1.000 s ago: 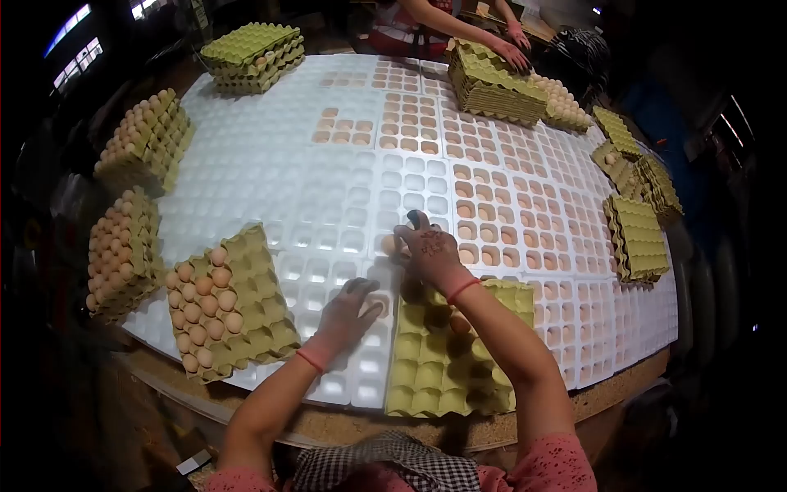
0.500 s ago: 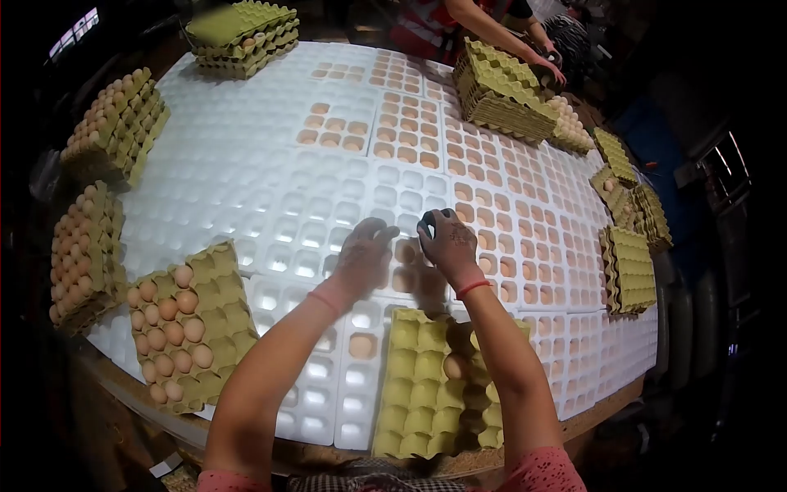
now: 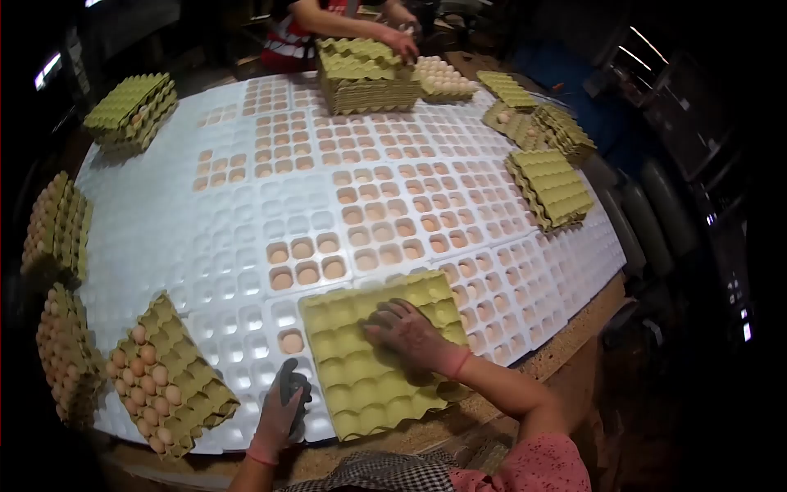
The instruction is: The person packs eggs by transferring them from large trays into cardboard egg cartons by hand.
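My right hand [image 3: 410,334], in a thin dark glove with a pink cuff, rests over the yellow-green pulp egg tray [image 3: 361,406] in front of me. Its fingers curl down into the cups, and what lies under them is hidden. My left hand [image 3: 284,406] is just off the tray's left edge, thumb and fingers apart, with nothing seen in it. Beneath both lies white foam packaging [image 3: 238,328] with square cells. One egg [image 3: 290,340] sits in a cell above my left hand. A block of filled cells with several eggs [image 3: 305,261] lies beyond the tray.
A half-filled egg tray [image 3: 184,385] lies at left, near stacked trays of eggs [image 3: 61,353]. More pulp trays [image 3: 551,187] are stacked at right. Across the table, a co-worker's hand [image 3: 399,43] is above a tray stack [image 3: 369,94]. The wooden table edge [image 3: 566,328] runs along the front right.
My hands have come back from the foam cells: the right onto the pulp tray, the left beside it. Filled cells now show where my hands were. The view has turned right.
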`<state>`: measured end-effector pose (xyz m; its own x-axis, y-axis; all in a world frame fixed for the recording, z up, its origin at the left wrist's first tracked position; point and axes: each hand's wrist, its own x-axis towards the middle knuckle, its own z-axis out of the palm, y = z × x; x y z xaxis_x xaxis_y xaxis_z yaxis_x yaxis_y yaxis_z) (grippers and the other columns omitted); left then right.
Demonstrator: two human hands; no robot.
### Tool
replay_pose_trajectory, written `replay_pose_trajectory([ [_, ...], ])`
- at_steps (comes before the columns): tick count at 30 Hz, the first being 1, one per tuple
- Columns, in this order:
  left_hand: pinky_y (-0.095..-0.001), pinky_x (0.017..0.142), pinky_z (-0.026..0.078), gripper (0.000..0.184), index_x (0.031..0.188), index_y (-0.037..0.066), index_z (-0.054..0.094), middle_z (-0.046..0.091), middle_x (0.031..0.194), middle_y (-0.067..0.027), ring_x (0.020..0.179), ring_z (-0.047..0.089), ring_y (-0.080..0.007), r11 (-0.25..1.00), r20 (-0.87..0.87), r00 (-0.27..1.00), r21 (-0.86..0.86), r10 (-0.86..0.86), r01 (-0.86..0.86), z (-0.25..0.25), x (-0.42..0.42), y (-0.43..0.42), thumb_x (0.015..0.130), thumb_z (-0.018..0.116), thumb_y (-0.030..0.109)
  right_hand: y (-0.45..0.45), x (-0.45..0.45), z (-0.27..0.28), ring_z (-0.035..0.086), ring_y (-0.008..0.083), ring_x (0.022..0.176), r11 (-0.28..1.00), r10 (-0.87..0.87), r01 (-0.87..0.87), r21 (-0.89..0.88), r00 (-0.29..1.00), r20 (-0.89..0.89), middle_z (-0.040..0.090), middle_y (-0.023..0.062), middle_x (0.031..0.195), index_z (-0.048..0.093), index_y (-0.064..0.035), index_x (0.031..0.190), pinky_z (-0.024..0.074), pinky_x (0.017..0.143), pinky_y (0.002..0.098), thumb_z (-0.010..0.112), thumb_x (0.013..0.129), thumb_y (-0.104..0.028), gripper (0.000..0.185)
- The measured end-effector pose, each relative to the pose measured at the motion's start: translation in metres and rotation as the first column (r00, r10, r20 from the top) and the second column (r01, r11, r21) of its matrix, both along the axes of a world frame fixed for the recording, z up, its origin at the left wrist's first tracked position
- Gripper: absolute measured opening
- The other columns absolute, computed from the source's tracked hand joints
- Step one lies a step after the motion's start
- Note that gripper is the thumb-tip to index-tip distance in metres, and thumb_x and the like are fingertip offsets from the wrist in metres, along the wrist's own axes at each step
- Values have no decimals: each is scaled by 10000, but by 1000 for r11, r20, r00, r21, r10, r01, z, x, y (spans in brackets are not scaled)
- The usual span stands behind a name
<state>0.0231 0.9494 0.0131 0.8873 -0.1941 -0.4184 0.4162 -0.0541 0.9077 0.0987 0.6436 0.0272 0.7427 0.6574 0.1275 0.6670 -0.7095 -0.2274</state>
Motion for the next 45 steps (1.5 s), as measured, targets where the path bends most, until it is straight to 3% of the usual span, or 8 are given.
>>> replay_pose_trajectory([
  [7, -432, 885, 501, 594, 1395, -7, 432, 641, 1195, -246, 1084, 632, -385, 841, 309, 923, 541, -229, 28, -59, -6, -37, 872, 670, 145, -33, -5, 13, 649, 278, 1074, 728, -122, 353, 588, 911, -395, 606, 124, 1263, 468, -78, 1415, 523, 940, 368, 674, 922, -281, 571],
  [9, -408, 910, 497, 540, 1355, -31, 470, 645, 1189, -252, 1088, 641, -370, 886, 328, 930, 464, -163, -9, -56, -6, -40, 853, 655, 46, -63, -15, 26, 632, 224, 1137, 4, 501, 749, 663, 572, -649, 589, 102, 1290, 419, -72, 1449, 528, 963, 343, 650, 951, -263, 582],
  [13, -345, 965, 454, 489, 1367, -51, 437, 587, 1284, -162, 1142, 582, -232, 988, 290, 947, 32, 135, -151, -74, -8, -34, 905, 591, 1, -156, -29, 29, 646, 197, 1036, -307, 556, 782, 543, 610, -564, 612, 90, 1193, 522, -46, 1299, 552, 932, 322, 572, 1004, -247, 360],
  [30, -362, 975, 410, 490, 1452, 1, 373, 494, 1300, -105, 1115, 489, -215, 692, 341, 658, 30, 671, -721, 34, 23, -255, 1035, 472, 239, -458, 239, 31, 519, 155, 774, -220, 164, 843, 490, 527, -834, 483, 7, 795, 501, -69, 793, 461, 671, 299, 565, 928, -130, 161],
  [36, -396, 1038, 377, 570, 1464, -14, 335, 457, 1395, -159, 1240, 447, -267, 727, 345, 687, 20, 639, -687, 28, 79, -308, 1021, 494, 309, -576, 461, -73, 578, 264, 951, -755, 400, 517, 402, 850, -341, 612, 135, 1070, 591, -41, 1146, 468, 859, 336, 588, 894, -266, 338],
  [41, -369, 1021, 395, 492, 1420, -47, 400, 471, 1389, -162, 1212, 475, -256, 724, 341, 718, 137, 606, -676, 32, 133, -356, 1030, 455, 249, -584, 460, -1, 521, 352, 1240, -557, -9, 479, 678, 813, -582, 538, 206, 1260, 462, -38, 1351, 442, 1037, 443, 586, 945, -463, 601],
  [43, -352, 999, 415, 459, 1411, -53, 404, 483, 1370, -164, 1193, 484, -248, 713, 358, 742, 236, 568, -660, 10, 138, -355, 1043, 429, 221, -580, 427, -10, 472, 388, 1283, 456, -535, 441, 773, 830, -158, 486, 226, 1375, 448, -30, 1382, 369, 1094, 473, 559, 966, -436, 591],
  [45, -337, 983, 428, 447, 1410, -44, 408, 485, 1371, -176, 1201, 489, -260, 746, 404, 766, 248, 500, -618, 7, 151, -366, 1051, 438, 221, -540, 337, 0, 416, 418, 1320, 767, -632, 534, 355, 722, 281, 436, 253, 1433, 456, -10, 1374, 319, 1120, 485, 550, 978, -358, 535],
])
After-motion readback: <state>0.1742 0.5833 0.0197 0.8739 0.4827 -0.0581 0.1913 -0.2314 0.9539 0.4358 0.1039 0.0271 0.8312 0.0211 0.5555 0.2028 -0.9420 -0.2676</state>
